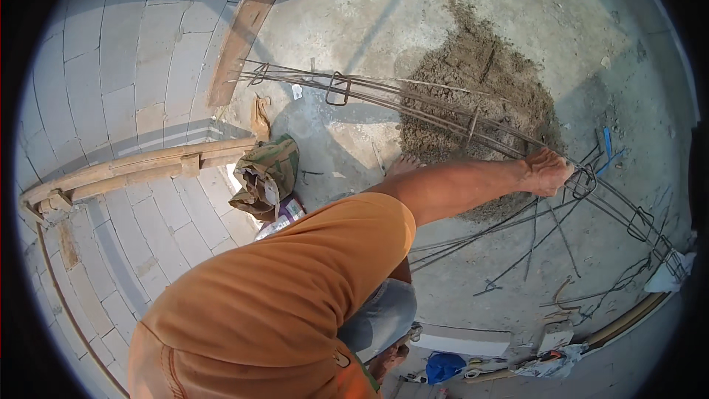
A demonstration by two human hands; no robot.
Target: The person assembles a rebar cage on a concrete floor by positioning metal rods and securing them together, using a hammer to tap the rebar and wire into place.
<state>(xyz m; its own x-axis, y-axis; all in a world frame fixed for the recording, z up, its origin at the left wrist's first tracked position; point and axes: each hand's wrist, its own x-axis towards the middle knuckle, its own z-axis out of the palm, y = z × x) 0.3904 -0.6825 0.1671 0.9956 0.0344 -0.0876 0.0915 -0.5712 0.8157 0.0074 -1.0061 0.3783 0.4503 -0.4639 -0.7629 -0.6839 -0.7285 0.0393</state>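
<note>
My left arm, in an orange sleeve, reaches across to the right. My left hand (548, 171) is closed around the bars of a long rebar cage (436, 109), which slants from the upper left to the lower right. Square stirrups (338, 89) ring its long bars. Low in the picture, beside a knee in blue jeans, my right hand (389, 358) shows only in part. Its fingers look closed by a small greyish thing that I cannot make out. Under the cage lies a heap of damp sand or mortar (484, 66).
Loose steel rods (528, 247) and blue strips (608, 146) lie on the concrete floor. A camouflage cloth bag (269, 166) is by the block wall (118, 44) with wooden boards (148, 159). A white block (461, 340) and a blue bag (444, 367) sit at the bottom.
</note>
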